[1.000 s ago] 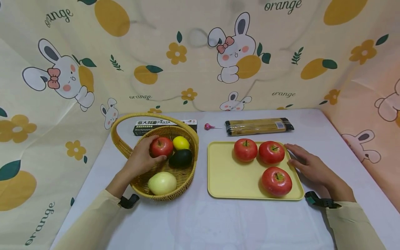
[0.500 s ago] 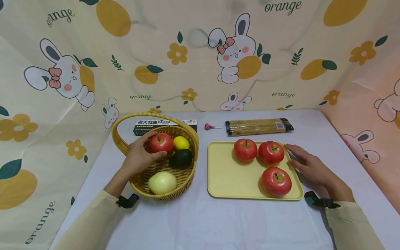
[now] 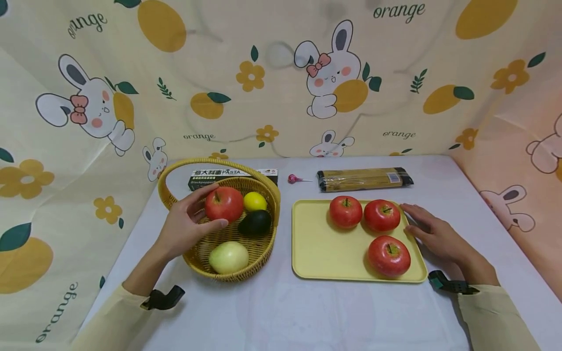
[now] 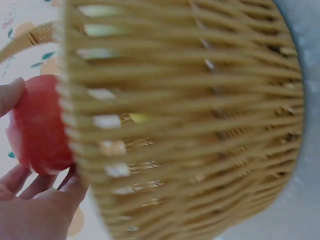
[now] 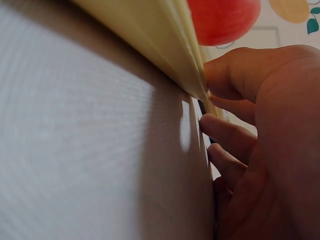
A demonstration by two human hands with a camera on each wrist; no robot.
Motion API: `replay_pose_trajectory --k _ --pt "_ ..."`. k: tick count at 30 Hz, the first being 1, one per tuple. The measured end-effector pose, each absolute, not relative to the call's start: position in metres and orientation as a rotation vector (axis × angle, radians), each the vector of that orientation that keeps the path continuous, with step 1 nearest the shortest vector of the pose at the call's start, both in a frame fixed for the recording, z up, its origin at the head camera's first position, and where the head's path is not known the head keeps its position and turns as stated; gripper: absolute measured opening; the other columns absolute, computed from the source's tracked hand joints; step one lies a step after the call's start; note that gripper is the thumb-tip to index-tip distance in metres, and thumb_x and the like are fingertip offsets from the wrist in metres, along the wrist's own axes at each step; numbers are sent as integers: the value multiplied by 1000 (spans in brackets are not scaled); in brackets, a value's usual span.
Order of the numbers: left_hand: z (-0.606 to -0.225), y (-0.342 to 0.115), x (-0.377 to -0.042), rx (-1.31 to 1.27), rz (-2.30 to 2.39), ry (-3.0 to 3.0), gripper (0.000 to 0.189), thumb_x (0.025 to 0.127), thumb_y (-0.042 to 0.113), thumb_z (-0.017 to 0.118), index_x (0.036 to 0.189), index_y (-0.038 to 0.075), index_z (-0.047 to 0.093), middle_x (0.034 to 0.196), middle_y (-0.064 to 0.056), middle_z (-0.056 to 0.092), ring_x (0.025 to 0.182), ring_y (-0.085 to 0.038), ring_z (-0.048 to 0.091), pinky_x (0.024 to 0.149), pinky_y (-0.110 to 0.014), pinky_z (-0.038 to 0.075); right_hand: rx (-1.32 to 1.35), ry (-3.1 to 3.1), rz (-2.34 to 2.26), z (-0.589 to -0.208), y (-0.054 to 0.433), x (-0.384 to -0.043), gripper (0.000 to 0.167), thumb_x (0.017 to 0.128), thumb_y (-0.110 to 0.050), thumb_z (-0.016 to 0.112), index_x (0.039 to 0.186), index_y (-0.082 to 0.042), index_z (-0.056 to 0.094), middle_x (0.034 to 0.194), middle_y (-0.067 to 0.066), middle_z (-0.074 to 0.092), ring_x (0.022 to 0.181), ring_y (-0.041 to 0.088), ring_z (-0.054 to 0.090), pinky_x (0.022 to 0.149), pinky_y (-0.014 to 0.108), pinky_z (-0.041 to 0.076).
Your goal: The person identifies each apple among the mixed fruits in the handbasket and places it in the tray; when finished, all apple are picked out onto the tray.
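Note:
My left hand (image 3: 182, 224) grips a red apple (image 3: 224, 204) between thumb and fingers, over the left part of the wicker basket (image 3: 259, 258). In the left wrist view the held apple (image 4: 42, 125) is level with the basket rim, just past the woven wall (image 4: 190, 110). Inside the basket lie a yellow lemon (image 3: 254, 201), a dark avocado (image 3: 254, 223) and a pale green round fruit or vegetable (image 3: 229, 257). My right hand (image 3: 439, 236) rests at the right edge of the yellow tray (image 3: 325, 253), its thumb touching the rim (image 5: 200, 75). On the tray sit three red apples (image 3: 345, 212).
Behind the basket is a black pasta box (image 3: 202, 181), partly hidden. A wrapped lollipop (image 3: 293, 179) and a pack of spaghetti (image 3: 364, 179) lie behind the tray. The basket's tall handle (image 3: 210, 161) arches over its back left. A printed cloth (image 3: 272, 87) hangs around the table.
My left hand has lifted the apple from among the basket's contents and drawn it slightly left and towards me. The right hand and tray stay in place.

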State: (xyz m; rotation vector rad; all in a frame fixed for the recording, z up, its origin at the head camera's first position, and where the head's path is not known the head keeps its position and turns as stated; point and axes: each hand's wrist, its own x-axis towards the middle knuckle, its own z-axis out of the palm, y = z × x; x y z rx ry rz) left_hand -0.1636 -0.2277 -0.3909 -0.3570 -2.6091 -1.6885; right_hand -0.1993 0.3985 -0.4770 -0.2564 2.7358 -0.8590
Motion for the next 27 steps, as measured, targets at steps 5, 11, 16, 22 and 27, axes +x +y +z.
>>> replay_pose_trajectory --k 5,11,16,22,27 --pt "-378 -220 -147 -478 -1665 -2608 80 88 14 94 159 16 56 158 -8 57 143 -34 62 107 -20 55 -258 2734 -863 -477 399 -199 79 112 -42 61 176 -19 23 176 34 22 158 65 20 110 89 33" --pt "-368 -202 -133 -685 -1719 -2559 81 84 9 95 156 19 60 154 -5 61 138 -30 64 105 -26 59 -255 2729 -869 -477 399 -199 78 112 -42 61 176 -19 23 177 34 22 159 65 19 110 90 32" --pt "-369 -178 -130 -860 -1739 -2513 80 82 10 96 154 20 62 152 -2 65 134 -25 66 104 -30 62 -247 2721 -873 -475 399 -199 79 112 -42 61 176 -19 22 177 34 21 159 65 18 110 90 32" --pt "-372 -147 -131 -1000 -1765 -2506 83 80 11 98 155 15 62 150 -4 67 133 -25 68 105 -37 63 -246 2725 -870 -475 399 -200 79 111 -42 62 176 -20 23 177 33 21 159 65 18 111 90 31" --pt "-379 -120 -132 -1054 -1802 -2529 82 81 13 99 154 18 63 151 0 67 134 -20 68 107 -40 62 -245 2726 -865 -477 400 -199 80 111 -43 62 176 -20 23 177 33 21 159 65 18 111 90 30"
